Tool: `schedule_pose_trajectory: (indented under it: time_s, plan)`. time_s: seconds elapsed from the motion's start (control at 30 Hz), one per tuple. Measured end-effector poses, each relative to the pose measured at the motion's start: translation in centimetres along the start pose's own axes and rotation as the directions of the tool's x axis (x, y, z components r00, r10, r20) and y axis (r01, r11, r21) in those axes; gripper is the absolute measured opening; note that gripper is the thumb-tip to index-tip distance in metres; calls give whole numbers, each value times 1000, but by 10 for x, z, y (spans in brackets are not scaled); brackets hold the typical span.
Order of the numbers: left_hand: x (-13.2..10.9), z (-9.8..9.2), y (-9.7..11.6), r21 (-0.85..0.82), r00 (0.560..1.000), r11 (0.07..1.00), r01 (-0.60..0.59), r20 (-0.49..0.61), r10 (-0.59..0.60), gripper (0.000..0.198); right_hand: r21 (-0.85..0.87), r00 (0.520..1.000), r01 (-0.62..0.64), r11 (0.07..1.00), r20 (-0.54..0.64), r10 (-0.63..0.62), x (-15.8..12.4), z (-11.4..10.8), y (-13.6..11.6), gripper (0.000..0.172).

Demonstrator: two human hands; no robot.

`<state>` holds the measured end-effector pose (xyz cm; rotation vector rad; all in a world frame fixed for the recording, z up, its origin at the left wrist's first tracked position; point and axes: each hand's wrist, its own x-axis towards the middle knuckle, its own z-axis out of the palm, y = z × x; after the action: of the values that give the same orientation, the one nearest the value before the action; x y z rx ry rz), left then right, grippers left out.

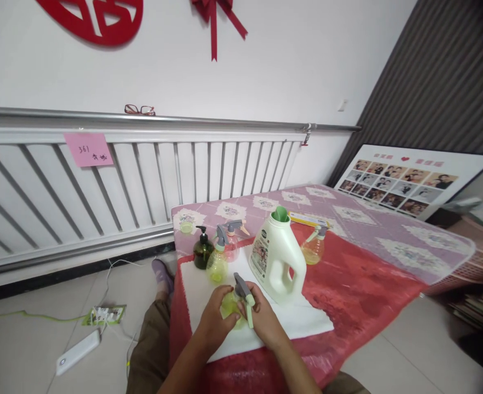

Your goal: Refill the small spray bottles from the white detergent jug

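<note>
My left hand point(217, 316) is wrapped round the yellow-green body of a spray bottle point(230, 304), held above a white towel point(298, 323). The fingers of my right hand point(261, 313) are closed on the same bottle's grey and pale green spray head. Just beyond my hands stands another yellow spray bottle point(217, 267), with a dark green pump bottle point(202, 249) to its left and a pink spray bottle point(232, 249) behind. A large pale green detergent jug point(280, 262) with a green spout stands to the right. Farther right is a spray bottle with amber liquid point(313, 251).
Red plastic sheeting point(348, 279) lies under the towel, over a purple patterned tablecloth point(339, 210). A yellow box point(307, 220) lies behind the jug, and a pale green lid point(186, 226) at the far left corner. On the floor are a power strip point(104, 315) and cables.
</note>
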<state>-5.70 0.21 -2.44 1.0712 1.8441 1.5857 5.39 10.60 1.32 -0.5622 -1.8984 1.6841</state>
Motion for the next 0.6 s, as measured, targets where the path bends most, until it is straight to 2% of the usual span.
schedule_pose_trajectory:
  time_s: [0.1,0.23,0.5,0.6]
  plan:
    - [0,1,1,2,1000,1000,10,5,-10,57,-43,999,19,999,28,-17,3,-4,-2,41]
    - [-1,1,-1,6,1000,1000,-3,2,3,56,-107,998,61,992,40,-57,5,-3,-5,32]
    - [-2,4,-3,-13,1000,1000,-13,-24,13,58,-185,990,92,978,-85,-109,1,14,-1,29]
    - [-3,4,0,-10,999,1000,-26,-29,26,57,-186,991,78,980,-89,-95,1,15,3,31]
